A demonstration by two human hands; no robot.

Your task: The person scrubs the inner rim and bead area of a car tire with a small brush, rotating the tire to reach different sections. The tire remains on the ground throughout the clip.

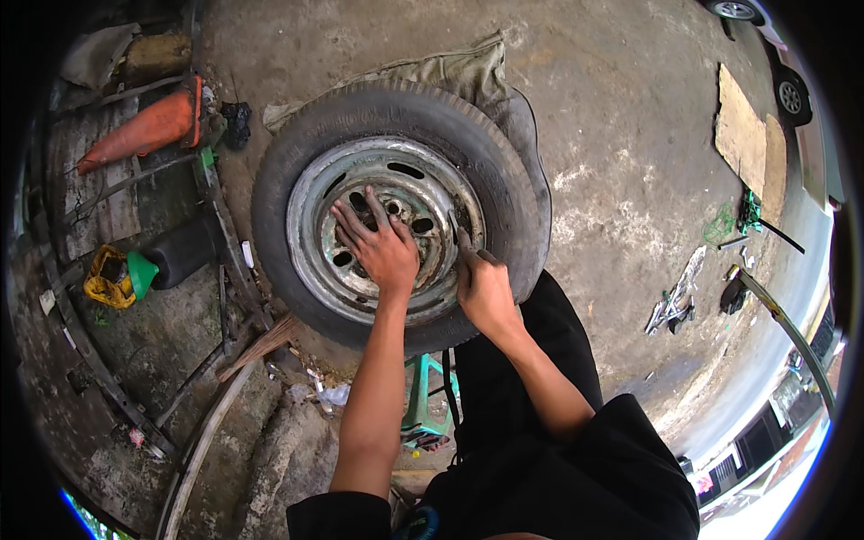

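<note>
In front of me lies a car tyre (pixel 273 211) mounted on a worn, dirty steel wheel rim (pixel 307 261). My left hand (pixel 382 252) rests over the middle of the rim, fingers spread across its slots and centre, with nothing in it. At the right side of the rim, my right hand (pixel 486 286) is closed with the index finger pointing along the inner edge. A thin dark object may be at its fingertips, but I cannot make out what it is. Both hands are smudged with dark grime. A grey-green cloth (pixel 481 72) sticks out from beneath the tyre's far side.
Left of the tyre are an orange traffic cone (pixel 148 130), a yellow container (pixel 106 290), a green funnel (pixel 141 274) and a broom head (pixel 261 346). A green plastic stool (pixel 421 396) stands near me. Metal tools (pixel 675 297) and cardboard (pixel 741 130) lie to the right.
</note>
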